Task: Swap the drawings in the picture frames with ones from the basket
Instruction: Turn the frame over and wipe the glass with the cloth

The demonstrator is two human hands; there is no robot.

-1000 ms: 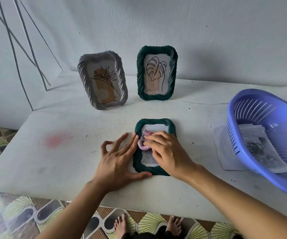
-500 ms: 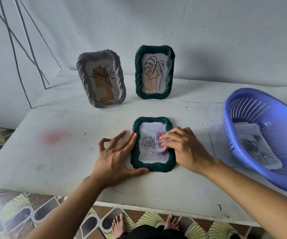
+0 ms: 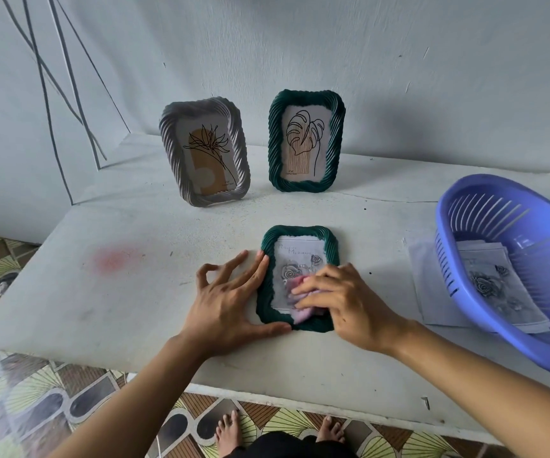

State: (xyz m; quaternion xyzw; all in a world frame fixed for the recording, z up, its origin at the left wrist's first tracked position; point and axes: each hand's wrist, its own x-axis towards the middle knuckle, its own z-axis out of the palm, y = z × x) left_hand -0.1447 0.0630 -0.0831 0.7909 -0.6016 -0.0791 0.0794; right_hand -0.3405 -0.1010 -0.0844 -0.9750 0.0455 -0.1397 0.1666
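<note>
Table (image 3: pixel 135 309): white; I see everything on it.
Basket (image 3: pixel 448 233): far right, rose drawings (image 3: pixel 488 282) inside.
Frame (image 3: pixel 300 231): green, lying flat between the hands.
Left hand (image 3: pixel 227 302): fingers spread, bracing the frame's left edge.
Right hand (image 3: pixel 349 302): flat fingers pressing the cloth.
Cloth (image 3: pixel 303 314): pink, on the glass.

A: Upper field?
B: Pale wall (image 3: pixel 366 61); thin dark cables (image 3: pixel 42 81) cross on it at upper left.
A: Lower field?
B: White table (image 3: pixel 135 292) bearing a faint pink stain (image 3: pixel 115 259) left of centre; a thin crack (image 3: pixel 399 199) runs across its far right — patterned floor tiles (image 3: pixel 36 408) lie below its near edge.
</note>
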